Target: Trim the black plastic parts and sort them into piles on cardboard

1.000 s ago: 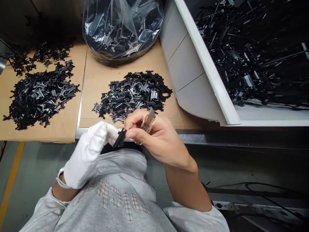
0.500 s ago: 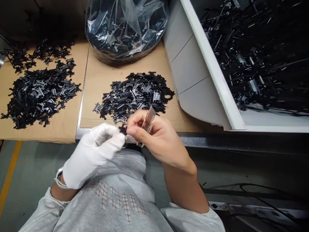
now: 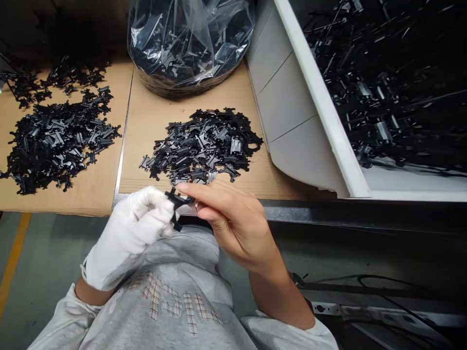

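Note:
My left hand (image 3: 136, 231), in a white glove, is closed on a small black plastic part (image 3: 178, 206) with several short arms, held above my lap at the table's front edge. My bare right hand (image 3: 237, 221) meets that part from the right, its index finger stretched along the part's top and its thumb bent underneath. The small flat blade seen in this hand earlier is now almost wholly hidden behind the fingers; only a glint shows near the fingertips. Just beyond both hands lies a pile of similar black parts (image 3: 204, 143) on cardboard.
To the left is another heap of black parts (image 3: 60, 141), with more behind it. A clear plastic bag (image 3: 189, 48) of parts stands at the back. On the right, a white bin (image 3: 321, 97) holds many black pieces. Cardboard (image 3: 146, 112) covers the table.
My right hand has turned over, so the blade no longer shows and the index finger reaches onto the part. My left hand has shifted slightly left, and more of the part shows.

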